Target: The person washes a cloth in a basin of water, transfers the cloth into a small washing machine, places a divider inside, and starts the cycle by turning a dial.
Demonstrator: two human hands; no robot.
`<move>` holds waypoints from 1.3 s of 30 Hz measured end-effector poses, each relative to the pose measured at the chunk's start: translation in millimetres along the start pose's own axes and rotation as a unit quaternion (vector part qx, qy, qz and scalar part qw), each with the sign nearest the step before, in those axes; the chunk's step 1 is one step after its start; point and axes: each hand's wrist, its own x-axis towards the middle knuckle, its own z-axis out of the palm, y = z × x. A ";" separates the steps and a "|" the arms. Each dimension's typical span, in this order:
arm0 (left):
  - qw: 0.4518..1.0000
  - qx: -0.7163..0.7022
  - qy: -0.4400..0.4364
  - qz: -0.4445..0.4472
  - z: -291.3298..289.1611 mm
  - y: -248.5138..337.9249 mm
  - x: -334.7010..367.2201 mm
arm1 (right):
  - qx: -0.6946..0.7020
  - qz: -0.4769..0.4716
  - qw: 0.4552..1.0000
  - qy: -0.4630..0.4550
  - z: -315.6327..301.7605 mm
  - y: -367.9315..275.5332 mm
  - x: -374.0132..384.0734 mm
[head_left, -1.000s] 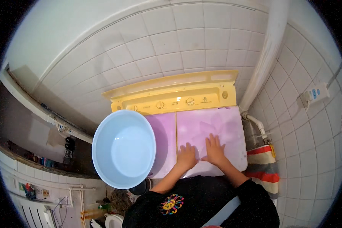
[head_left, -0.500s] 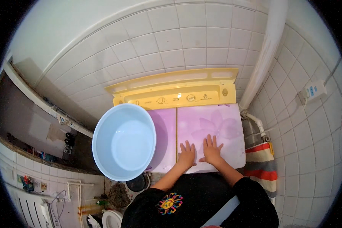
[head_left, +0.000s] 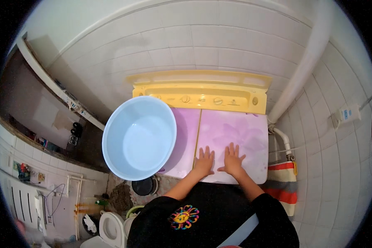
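Both palms lie flat on the pink lid of a washing machine (head_left: 239,128). My left hand (head_left: 203,163) rests with spread fingers just right of the seam between the two lid halves. A short way to its right, my right hand (head_left: 232,160) is spread in the same way, holding nothing. On the left lid half stands a light blue plastic basin (head_left: 140,136), its inside bare; it overhangs the machine's left and front edges. Behind the lid runs a yellow control panel (head_left: 198,97) with round knobs, partly covered by the basin's rim.
A thick white pipe (head_left: 304,66) rises at the right rear corner. Beside the machine hangs a striped cloth (head_left: 283,186). A white socket box (head_left: 346,115) sits on the right tiled wall. At lower left are a toilet (head_left: 111,227) and a black round container (head_left: 144,186).
The whole view has shifted and tilted slightly, showing more floor and the toilet at lower left. Both hands stay spread on the lid, and the basin stays on it.
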 end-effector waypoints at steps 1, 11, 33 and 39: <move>1.000 -0.007 -0.001 -0.005 0.6 -0.3 -2.0 | -0.003 -0.005 1.000 -0.003 -0.6 -0.5 -0.8; 0.999 -0.040 0.036 -0.010 8.2 -2.1 -11.4 | -0.008 -0.006 1.000 0.017 6.8 4.7 2.0; 0.996 -0.046 0.080 -0.005 21.3 -18.3 -55.8 | 0.010 0.026 1.000 0.001 8.8 0.6 3.7; 0.996 -0.047 0.072 0.010 20.1 -14.1 -53.9 | 0.042 0.019 0.997 0.060 25.3 12.8 0.9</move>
